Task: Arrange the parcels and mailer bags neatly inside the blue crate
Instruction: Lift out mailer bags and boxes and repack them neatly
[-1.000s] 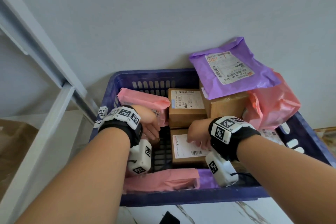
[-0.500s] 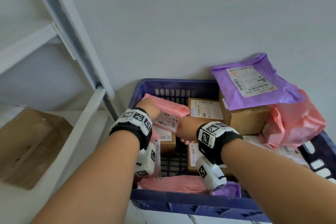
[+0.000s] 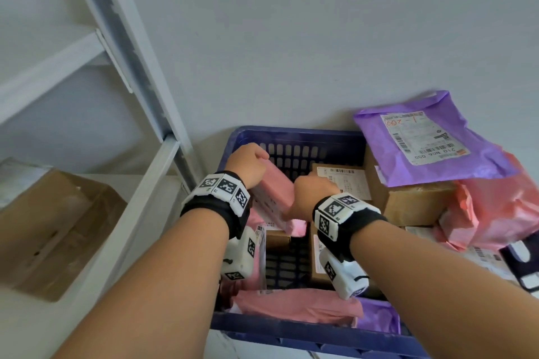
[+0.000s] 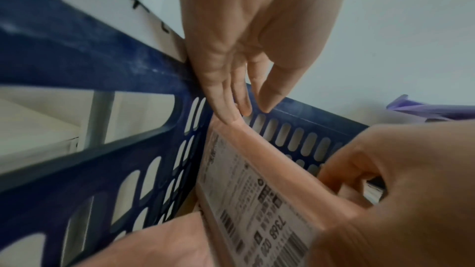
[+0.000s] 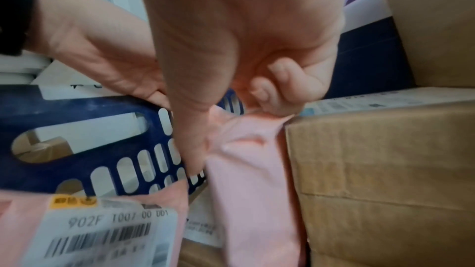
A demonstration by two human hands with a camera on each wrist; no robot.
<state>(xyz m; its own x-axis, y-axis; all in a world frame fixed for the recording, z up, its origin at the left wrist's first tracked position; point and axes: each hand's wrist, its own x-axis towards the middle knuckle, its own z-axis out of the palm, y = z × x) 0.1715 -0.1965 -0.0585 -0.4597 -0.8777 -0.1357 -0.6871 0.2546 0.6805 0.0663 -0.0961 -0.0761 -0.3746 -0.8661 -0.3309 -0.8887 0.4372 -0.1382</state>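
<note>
Gripping pink mailer (image 3: 274, 198): both hands (left (image 3: 248, 165), right (image 3: 310, 194)); blue crate (image 3: 294, 135) against grey wall (image 3: 291, 38), beside white shelving (image 3: 140, 67).

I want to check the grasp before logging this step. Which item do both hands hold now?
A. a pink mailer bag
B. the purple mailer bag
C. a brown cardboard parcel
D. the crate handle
A: the left hand and the right hand both hold the pink mailer bag, standing on edge inside the blue crate.
</note>
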